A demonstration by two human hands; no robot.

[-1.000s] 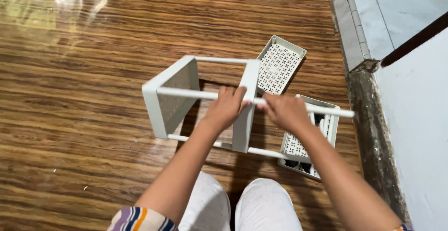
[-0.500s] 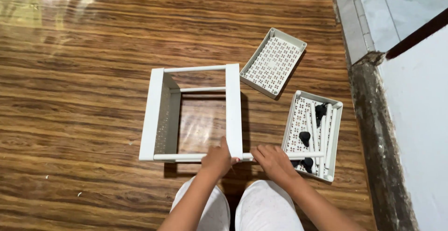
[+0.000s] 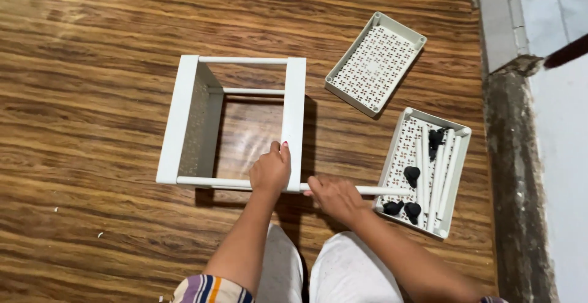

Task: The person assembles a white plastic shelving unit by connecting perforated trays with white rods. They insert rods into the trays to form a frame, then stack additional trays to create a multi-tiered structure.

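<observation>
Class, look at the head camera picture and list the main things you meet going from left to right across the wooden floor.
White rack frame → left hand → right hand → empty perforated tray → tray holding white tubes and black casters → tiled step.

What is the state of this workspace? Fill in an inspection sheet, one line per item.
Surface: brown wood-grain floor, glossy, a few pale specks.
Job's things: white rack frame lying on the floor, two perforated shelves joined by white tubes; one long white tube sticks out toward the right.
Clutter: empty perforated tray; second tray holding white tubes and black casters.
Grippers: left hand on the frame's shelf edge; right hand grips the long tube.
Cables: nothing seen.
Surroundings: grey tiled step and white wall at right.
</observation>
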